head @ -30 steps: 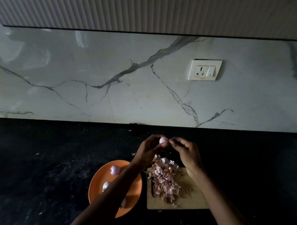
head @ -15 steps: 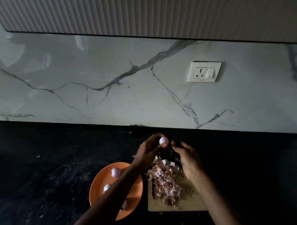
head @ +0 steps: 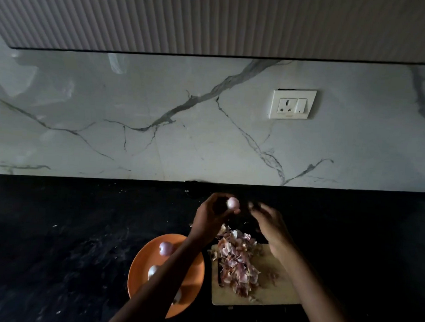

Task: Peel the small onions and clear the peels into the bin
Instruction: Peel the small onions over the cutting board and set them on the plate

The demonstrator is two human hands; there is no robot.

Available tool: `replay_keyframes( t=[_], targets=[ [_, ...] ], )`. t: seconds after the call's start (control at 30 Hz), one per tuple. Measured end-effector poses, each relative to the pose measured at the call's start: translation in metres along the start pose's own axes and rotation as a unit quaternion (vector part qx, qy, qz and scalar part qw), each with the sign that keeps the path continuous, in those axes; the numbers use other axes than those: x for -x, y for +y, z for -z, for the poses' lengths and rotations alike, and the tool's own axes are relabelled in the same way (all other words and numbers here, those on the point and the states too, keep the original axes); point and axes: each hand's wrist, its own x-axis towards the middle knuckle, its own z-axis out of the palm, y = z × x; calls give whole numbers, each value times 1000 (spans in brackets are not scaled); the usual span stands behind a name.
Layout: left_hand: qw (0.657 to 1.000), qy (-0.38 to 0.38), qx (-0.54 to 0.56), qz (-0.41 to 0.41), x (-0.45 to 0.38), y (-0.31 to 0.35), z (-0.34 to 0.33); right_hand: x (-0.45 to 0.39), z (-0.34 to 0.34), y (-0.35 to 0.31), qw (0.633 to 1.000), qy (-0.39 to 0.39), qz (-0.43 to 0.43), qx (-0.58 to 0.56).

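1. Holding item: left hand [head: 210, 218], raised above the table [head: 57, 239] just behind the cutting board [head: 274, 292], pinches one small peeled onion [head: 233, 203] at its fingertips. The onion looks nearly round; its long axis and pointing end cannot be told.
2. Right hand [head: 273, 230]: just right of the held onion, apart from it, fingers loosely spread and blurred, holding nothing that shows.
3. Peel heap [head: 236, 261]: pink-brown skins piled on the left half of the cutting board, spilling past its far edge.
4. Orange plate [head: 140, 274]: touching or just left of the cutting board, partly covered by the left forearm. One pale purple onion [head: 165, 248] lies near its far rim; two more show partly beside the forearm.
5. Wall socket [head: 292, 104]: on the marble backsplash, behind and right of the cutting board. No legible writing on it or elsewhere.
6. Change from half a second ago: the right hand's fingers have drawn away from the onion and opened; the onion stays in the left hand at much the same place. Plate, board and peels are unmoved.
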Motion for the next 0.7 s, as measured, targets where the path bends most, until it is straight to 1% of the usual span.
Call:
replay_keyframes(
  t=[0.07,0.1,0.17,0.27,0.33,0.5,0.6,0.7],
  targets=[
    [999,24,-35,-10,-3,-1,1,-4,7,-1,1000,12,11,20],
    [998,36,-49,-10,-3,-1,2,-3,9,-3,999,4,21,24],
    [996,46,-73,-11,-5,-1,3,-2,12,-7,998,-39,45,22],
    [994,32,-101,-29,-5,-2,1,-1,8,-8,991,-104,80,19],
    [994,28,-101,-42,-5,-2,-2,-1,4,-8,988,-120,91,27],
    [997,14,-62,-51,-2,0,-3,-4,8,-3,987,-100,121,17],
    [998,-20,-20,-48,-1,-3,0,-6,11,-2,985,-74,152,46],
    [999,-38,-9,-38,-1,-6,0,-6,13,-1,980,-65,177,61]
  ],
)
